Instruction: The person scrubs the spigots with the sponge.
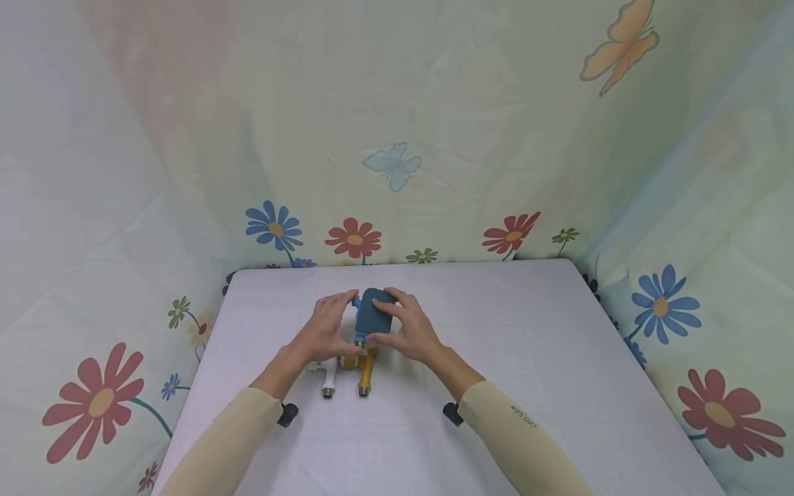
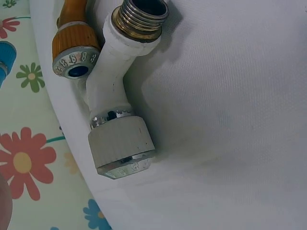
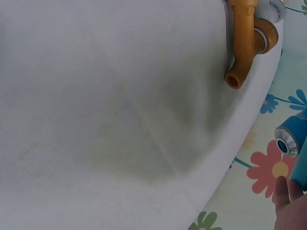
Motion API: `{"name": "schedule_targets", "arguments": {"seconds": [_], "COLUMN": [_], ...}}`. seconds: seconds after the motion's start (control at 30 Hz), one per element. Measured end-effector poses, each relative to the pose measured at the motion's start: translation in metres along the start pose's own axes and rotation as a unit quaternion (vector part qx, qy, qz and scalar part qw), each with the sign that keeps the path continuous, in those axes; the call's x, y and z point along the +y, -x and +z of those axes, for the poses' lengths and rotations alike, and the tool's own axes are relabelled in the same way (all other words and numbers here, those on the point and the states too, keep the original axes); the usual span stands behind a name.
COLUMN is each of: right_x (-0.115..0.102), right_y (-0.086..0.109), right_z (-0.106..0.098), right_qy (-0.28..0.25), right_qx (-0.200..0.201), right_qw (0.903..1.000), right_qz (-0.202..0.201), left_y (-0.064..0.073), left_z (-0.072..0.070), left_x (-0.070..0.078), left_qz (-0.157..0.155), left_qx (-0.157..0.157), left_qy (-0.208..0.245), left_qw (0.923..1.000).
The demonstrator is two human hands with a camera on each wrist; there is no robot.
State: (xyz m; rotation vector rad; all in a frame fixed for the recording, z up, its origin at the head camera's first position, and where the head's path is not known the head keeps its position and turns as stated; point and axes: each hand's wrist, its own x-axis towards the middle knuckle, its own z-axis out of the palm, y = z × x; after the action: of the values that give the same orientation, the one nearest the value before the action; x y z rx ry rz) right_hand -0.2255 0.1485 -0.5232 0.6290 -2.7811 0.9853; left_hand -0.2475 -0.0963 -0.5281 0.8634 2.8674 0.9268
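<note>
My left hand (image 1: 324,328) holds a blue tap (image 3: 293,132) between fingers and thumb, with the thumb near its threaded metal end. Against the tap, my right hand (image 1: 409,328) grips a flat dark teal pad (image 1: 373,313) with rounded corners, its fingers spread over the face and edge. Much of the blue tap is hidden behind the pad. Just below the hands, an orange-yellow tap (image 1: 366,375) and a white tap (image 2: 122,141) lie side by side on the table. The white tap's grey ribbed knob and threaded inlet show in the left wrist view.
The table (image 1: 558,386) has a white cloth over it. Flower-printed curtains (image 1: 459,172) hang along its back and both sides. A black wrist strap piece (image 1: 288,415) shows under the left forearm, and another (image 1: 453,413) by the right.
</note>
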Motion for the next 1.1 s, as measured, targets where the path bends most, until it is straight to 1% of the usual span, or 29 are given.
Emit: {"name": "schedule_targets", "arguments": {"seconds": [0.13,0.37,0.83,1.1], "right_x": [-0.001,-0.003,-0.002,-0.002], "right_y": [-0.001,-0.001,-0.004,-0.005], "right_z": [0.001,-0.001,-0.004,-0.004], "right_qy": [-0.002,-0.004,-0.005,0.005], "right_qx": [0.004,0.009,0.017,0.032], "right_qw": [0.9999,0.9996,0.9987,0.9981], "right_qz": [0.014,0.026,0.048,0.053], "left_y": [0.0,0.001,0.002,0.002], "left_z": [0.0,0.001,0.003,0.003], "left_x": [0.003,0.007,0.011,0.011], "left_qz": [0.0,-0.002,0.015,0.019], "left_qx": [0.0,0.005,0.013,0.013], "left_qy": [-0.002,0.014,0.01,0.0], "left_qw": [1.0,0.9999,0.9997,0.9997]}}
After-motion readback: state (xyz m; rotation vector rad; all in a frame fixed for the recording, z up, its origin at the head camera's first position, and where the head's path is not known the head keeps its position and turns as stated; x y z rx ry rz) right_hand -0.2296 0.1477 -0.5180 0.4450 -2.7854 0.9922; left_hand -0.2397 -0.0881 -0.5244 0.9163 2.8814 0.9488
